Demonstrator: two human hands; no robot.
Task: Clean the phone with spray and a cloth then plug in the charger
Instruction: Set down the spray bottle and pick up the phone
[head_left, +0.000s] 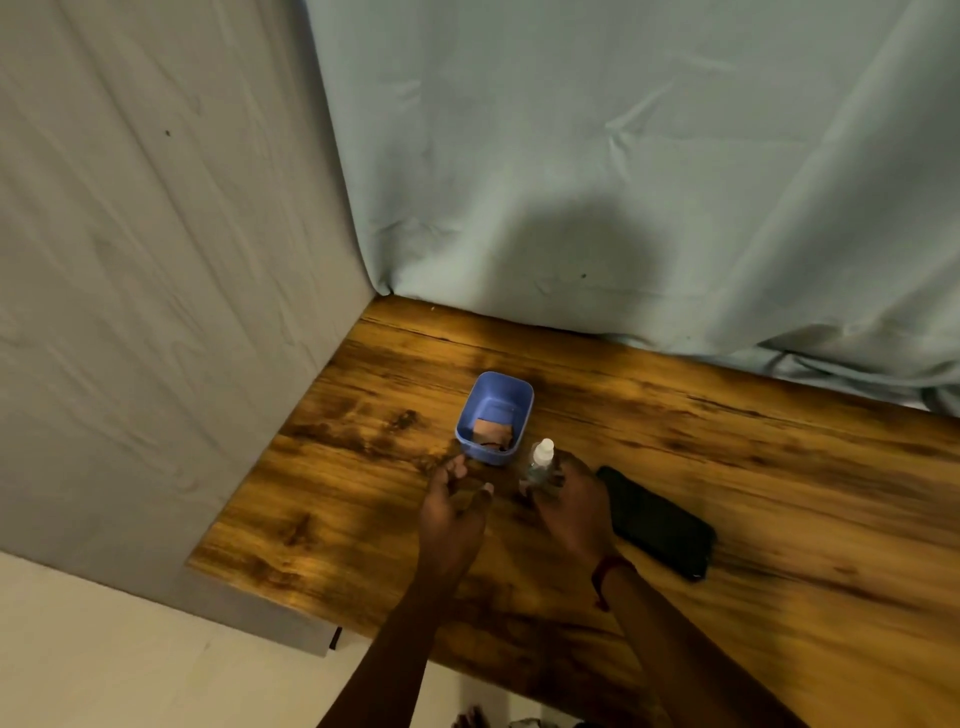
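A black phone (657, 522) lies flat on the wooden table (779, 467), screen dark. My right hand (574, 506) is just left of it, wrapped around a small clear spray bottle (540, 462) with a white cap, held upright. My left hand (457, 501) hovers open, fingers apart, just in front of a blue plastic box (496, 415). Inside the box lies a folded orange-brown cloth (492, 430) with a dark cable-like thing beside it, partly hidden by the box wall.
Pale blue-grey sheets hang behind (623, 156) and to the left (130, 260) of the table, meeting at the far left corner. The table's left edge and near edge drop to a light floor (130, 675).
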